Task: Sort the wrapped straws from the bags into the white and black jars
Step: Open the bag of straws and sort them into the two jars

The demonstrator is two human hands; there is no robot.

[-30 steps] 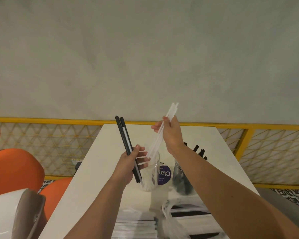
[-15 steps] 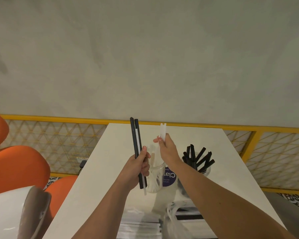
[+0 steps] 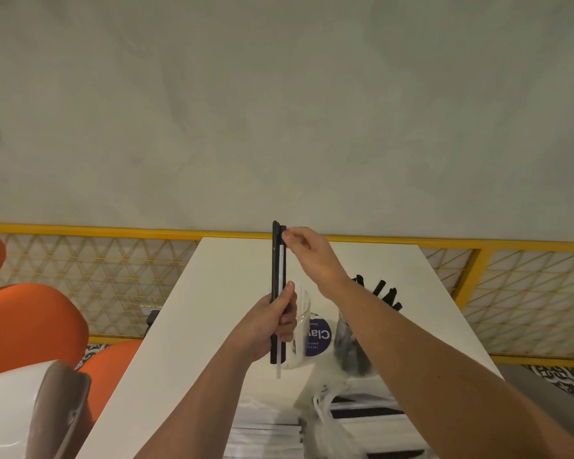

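- Head view: left hand [image 3: 269, 323] grips black straws [image 3: 274, 256] and one white straw [image 3: 278, 362], hiding white jar [image 3: 304, 303]; black jar [image 3: 348, 342] at 3 o'clock, bags [image 3: 328, 412] at 6 o'clock.
- Right hand [image 3: 309, 253], earlier over the white jar, now pinches their top.

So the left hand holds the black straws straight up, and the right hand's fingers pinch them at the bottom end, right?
Not quite. In the head view the right hand pinches the black straws at their top end, not the bottom. The left hand does hold them straight up, gripping lower down.
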